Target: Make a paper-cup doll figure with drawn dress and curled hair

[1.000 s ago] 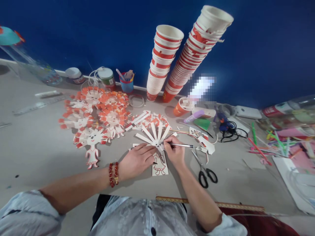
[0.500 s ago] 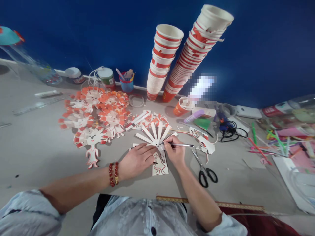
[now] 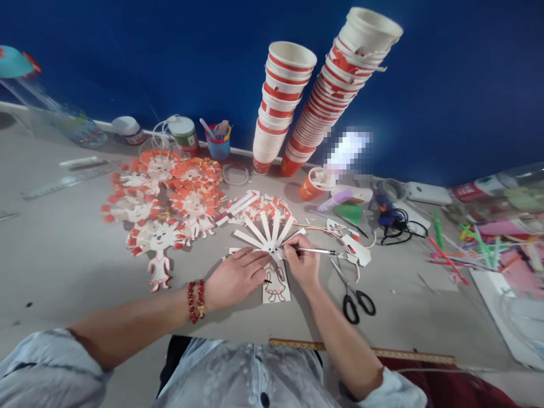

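Observation:
My right hand (image 3: 302, 262) pinches a slim pen (image 3: 317, 250), its tip on the white centre of a cut paper piece (image 3: 271, 246) with strips fanned out like rays. A small dark face mark shows there. My left hand (image 3: 240, 277) lies flat with fingers stretched across the paper's left side, pressing it to the table. Below them is a white card (image 3: 276, 289) with a dress figure outlined in dark red. A small dark tip (image 3: 267, 281) pokes out by my left thumb; I cannot tell what it is. Black-handled scissors (image 3: 351, 294) lie open right of my right hand.
Finished paper dolls with orange-tipped rays (image 3: 159, 243) lie at the left. Two tall paper cup stacks (image 3: 272, 124) lean by the blue wall. Paper scraps (image 3: 272, 207), an orange cup (image 3: 312, 187), a purple marker (image 3: 335, 200) and coloured straws (image 3: 488, 249) are strewn about.
Almost nothing differs. The pen's back end has shifted very slightly; both hands stay in place on the paper.

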A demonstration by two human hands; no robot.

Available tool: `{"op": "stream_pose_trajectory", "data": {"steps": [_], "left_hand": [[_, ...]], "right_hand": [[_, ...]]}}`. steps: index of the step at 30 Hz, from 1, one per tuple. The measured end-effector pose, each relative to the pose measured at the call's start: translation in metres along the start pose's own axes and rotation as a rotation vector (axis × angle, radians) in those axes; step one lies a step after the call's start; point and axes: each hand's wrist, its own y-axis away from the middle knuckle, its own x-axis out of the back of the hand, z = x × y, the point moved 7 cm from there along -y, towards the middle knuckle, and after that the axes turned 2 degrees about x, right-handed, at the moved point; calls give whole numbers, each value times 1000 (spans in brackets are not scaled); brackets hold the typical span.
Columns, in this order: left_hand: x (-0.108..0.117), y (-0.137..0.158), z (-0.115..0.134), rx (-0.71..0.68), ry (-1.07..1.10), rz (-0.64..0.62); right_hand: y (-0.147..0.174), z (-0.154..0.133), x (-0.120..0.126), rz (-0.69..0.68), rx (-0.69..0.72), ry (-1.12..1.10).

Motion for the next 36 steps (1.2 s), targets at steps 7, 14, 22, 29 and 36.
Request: {"op": "stream_pose_trajectory", "data": {"steps": [7, 14, 22, 29, 36], "left_hand": [[0, 0, 0, -4, 10, -3], [1, -1, 0, -4, 4, -4], [0, 0, 0, -3, 9, -6], [1, 0, 0, -1, 22, -8], [0, 0, 0, 1, 16, -18]], "right_hand": [[-1, -3, -2, -25, 28, 11], [0, 0, -3, -49, 19, 14], [-1, -3, -3, -51, 37, 41], [0, 2, -1, -10, 4, 16], [-2, -1, -2, -24, 9, 24]]}}
